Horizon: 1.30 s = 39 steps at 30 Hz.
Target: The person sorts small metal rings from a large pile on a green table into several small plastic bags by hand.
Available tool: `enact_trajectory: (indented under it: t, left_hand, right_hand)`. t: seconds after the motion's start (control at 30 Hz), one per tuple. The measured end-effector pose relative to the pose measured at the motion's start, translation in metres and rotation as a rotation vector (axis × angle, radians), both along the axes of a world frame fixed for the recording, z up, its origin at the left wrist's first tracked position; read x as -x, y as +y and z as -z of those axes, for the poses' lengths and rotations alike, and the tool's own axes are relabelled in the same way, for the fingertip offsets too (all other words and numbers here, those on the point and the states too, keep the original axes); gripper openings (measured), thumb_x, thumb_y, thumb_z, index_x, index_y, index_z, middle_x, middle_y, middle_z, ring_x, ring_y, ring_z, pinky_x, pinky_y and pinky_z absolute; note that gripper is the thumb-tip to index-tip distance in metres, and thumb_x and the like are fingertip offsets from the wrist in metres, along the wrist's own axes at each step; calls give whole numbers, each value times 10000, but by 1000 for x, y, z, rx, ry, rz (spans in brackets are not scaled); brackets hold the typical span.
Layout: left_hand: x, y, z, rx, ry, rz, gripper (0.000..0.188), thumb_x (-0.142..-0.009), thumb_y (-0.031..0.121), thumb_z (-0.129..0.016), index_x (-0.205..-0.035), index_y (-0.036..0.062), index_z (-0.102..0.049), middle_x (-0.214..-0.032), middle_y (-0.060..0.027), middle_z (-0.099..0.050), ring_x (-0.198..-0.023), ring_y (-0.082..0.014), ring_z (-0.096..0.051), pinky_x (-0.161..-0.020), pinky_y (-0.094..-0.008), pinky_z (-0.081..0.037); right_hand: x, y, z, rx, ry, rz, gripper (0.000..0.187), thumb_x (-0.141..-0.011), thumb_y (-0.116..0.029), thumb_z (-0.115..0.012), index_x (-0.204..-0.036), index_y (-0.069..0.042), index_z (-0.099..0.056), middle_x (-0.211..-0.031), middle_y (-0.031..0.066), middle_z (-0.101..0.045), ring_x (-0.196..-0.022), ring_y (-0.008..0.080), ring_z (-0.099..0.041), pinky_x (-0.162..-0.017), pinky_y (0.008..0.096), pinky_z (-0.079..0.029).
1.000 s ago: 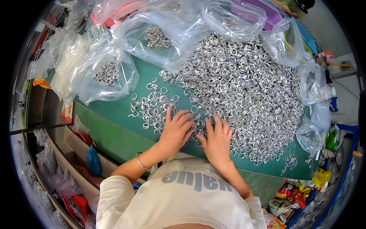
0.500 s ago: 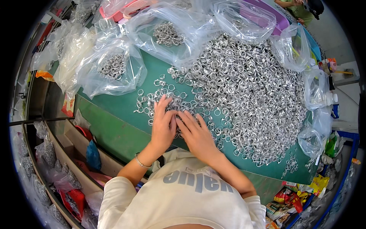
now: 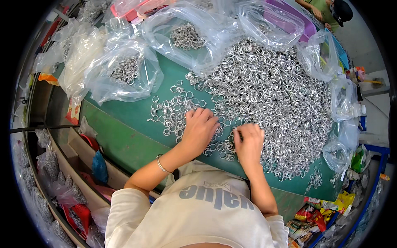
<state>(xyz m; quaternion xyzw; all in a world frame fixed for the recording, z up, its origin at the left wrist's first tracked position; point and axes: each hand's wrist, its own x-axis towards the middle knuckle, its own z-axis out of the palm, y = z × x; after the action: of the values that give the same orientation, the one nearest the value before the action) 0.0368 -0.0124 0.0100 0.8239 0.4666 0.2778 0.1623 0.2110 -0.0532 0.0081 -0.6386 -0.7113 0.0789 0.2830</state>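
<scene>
Loose silver metal rings [image 3: 169, 113] lie scattered on the green tabletop [image 3: 136, 118], beside a large heap of the same rings [image 3: 285, 99]. My left hand [image 3: 201, 129], with a bracelet [image 3: 162, 164] at its wrist, is over the scattered rings. Its fingers are curled inward and closed; what they hold, if anything, is hidden. Closer to the heap's near left edge is my right hand [image 3: 249, 144], open, its fingers bent downward and the thumb apart from them. Several rings [image 3: 223, 149] lie between the two hands.
Clear plastic bags holding rings [image 3: 126, 70] [image 3: 188, 36] lie along the far left side. A purple basin [image 3: 309, 29] and a pink basket [image 3: 132, 15] stand at the back. Bagged rings fill a divided shelf [image 3: 78, 157] on the left. Another person [image 3: 326, 10] is at far right.
My hands were close together over the scattered rings and have moved apart. Both went right, the right hand further, toward the heap. My left fingers are more curled now.
</scene>
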Motion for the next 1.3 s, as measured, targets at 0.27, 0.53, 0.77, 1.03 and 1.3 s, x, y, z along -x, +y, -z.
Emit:
enact_trajectory:
  t: [0.27, 0.53, 0.77, 1.03, 1.3]
  left_hand:
    - [-17, 27, 3, 96, 175, 67, 113, -686, 142, -747, -767, 87, -689, -791, -39, -549, -823, -225, -506, -732, -365, -352]
    - [-8, 28, -14, 327, -159, 88, 43, -756, 62, -696, -794, 62, -676, -791, -55, -570, -801, -214, -548, -697, -338, -420]
    - [23, 7, -26, 1211, -1011, 89, 29, -827, 3, -635, -829, -24, -625, -1029, -189, -646, -868, -157, -643, -758, -267, -517]
    - [39, -10, -8, 1230, -1137, 70, 123, -853, -35, -562, -974, -17, -566, -853, -158, -662, -730, -162, -660, -650, -253, -539]
    - [45, -24, 1, 1104, -1127, 2, 312, -825, -79, -470, -1119, 7, -529, -911, -42, -544, -791, -101, -501, -667, -222, -416]
  right_hand:
    - [-30, -7, -6, 576, 2014, -17, 147, -892, 3, -503, -1035, -3, -536, -1024, 190, -619, -853, 246, -647, -709, 308, -530]
    - [-24, -8, -13, 662, 1852, 24, 328, -882, 44, -464, -1209, 28, -479, -1174, 229, -552, -996, 294, -614, -797, 361, -540]
    - [-21, -13, -9, 441, 853, 46, 356, -874, 69, -452, -1226, 34, -491, -1184, 182, -564, -854, 234, -635, -718, 317, -530]
    - [-11, -6, -16, 108, 197, -126, 159, -767, 26, -628, -924, 17, -652, -943, 123, -598, -821, 277, -576, -716, 373, -467]
    - [-6, -3, -14, 72, -95, -10, 229, -749, -50, -661, -974, -31, -622, -953, 103, -560, -894, 277, -509, -758, 391, -389]
